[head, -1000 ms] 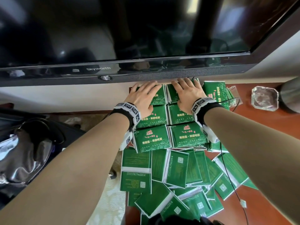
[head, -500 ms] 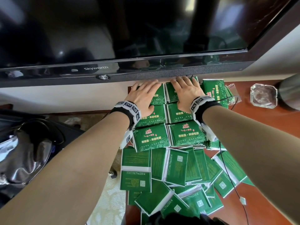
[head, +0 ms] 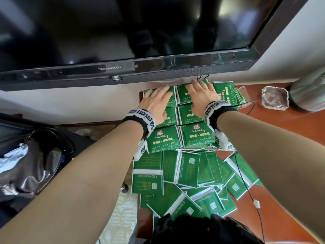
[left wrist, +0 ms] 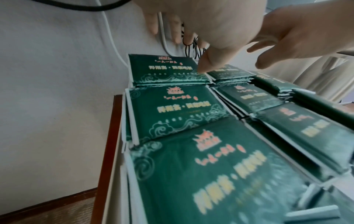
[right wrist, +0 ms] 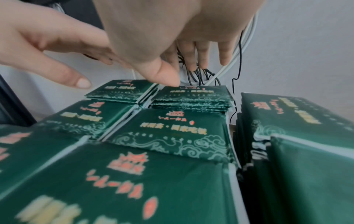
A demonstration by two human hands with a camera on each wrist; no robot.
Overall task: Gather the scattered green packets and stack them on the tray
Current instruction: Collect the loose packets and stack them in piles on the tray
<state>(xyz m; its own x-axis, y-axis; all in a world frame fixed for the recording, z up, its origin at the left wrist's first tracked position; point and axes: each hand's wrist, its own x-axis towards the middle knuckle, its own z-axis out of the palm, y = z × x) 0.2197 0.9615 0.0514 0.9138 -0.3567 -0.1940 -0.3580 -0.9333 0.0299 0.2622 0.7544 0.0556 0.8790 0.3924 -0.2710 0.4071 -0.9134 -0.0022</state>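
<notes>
Our left hand and right hand lay side by side over the far row of the stacked packets, fingers straight and spread, gripping nothing; from the wrist views the palms hovered just above the top wrappers, and we could not tell whether the fingertips pressed down or only brushed them. The stacks stood in two columns of three against the wall, with another stack just to their right; the tray itself was hidden under them, so we could not say where its rim ran. The risk, as we judged it, lay in those slippery wrappers: an uneven push at the far row could have slid the top packets off towards the wall or out over the left edge of the red wooden table, which ran right beside the left column. The loose packets waited in a heap near our body, mostly face down and overlapping, so lifting one could have dragged its neighbours. The television hung low over the far row and cramped the reach, and thin black cables hung just behind the stacks where fingers could snag. A black cord crossed the heap, and a glass ashtray sat well to the right.
</notes>
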